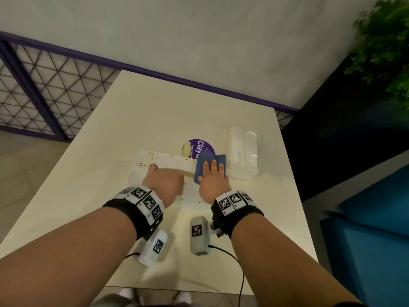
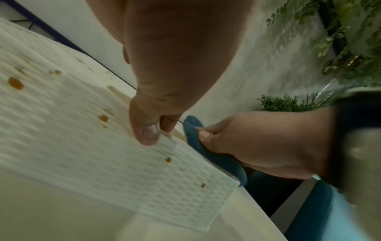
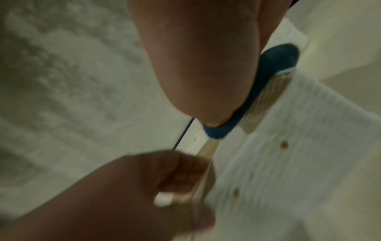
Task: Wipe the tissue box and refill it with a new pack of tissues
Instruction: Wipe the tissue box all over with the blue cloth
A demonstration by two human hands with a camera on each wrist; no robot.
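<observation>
A white textured tissue box point(image 1: 159, 162) with brown stains lies flat on the white table point(image 1: 155, 111). My left hand point(image 1: 163, 180) grips its near long edge, thumb point(image 2: 148, 133) on the stained face point(image 2: 82, 138) and fingers curled over the edge point(image 3: 179, 176). My right hand point(image 1: 212, 178) presses a folded blue cloth point(image 1: 203, 160) onto the box's right end with its fingers straight. The cloth point(image 2: 193, 130) wraps over that end under the palm point(image 3: 195, 65). A new pack of white tissues point(image 1: 242, 156) in clear wrap lies just right of the cloth.
A round purple printed disc point(image 1: 203, 146) lies behind the box. A purple mesh railing point(image 1: 44, 85) runs along the table's far and left sides. A green plant point(image 1: 385, 41) and a blue seat point(image 1: 376, 229) stand to the right.
</observation>
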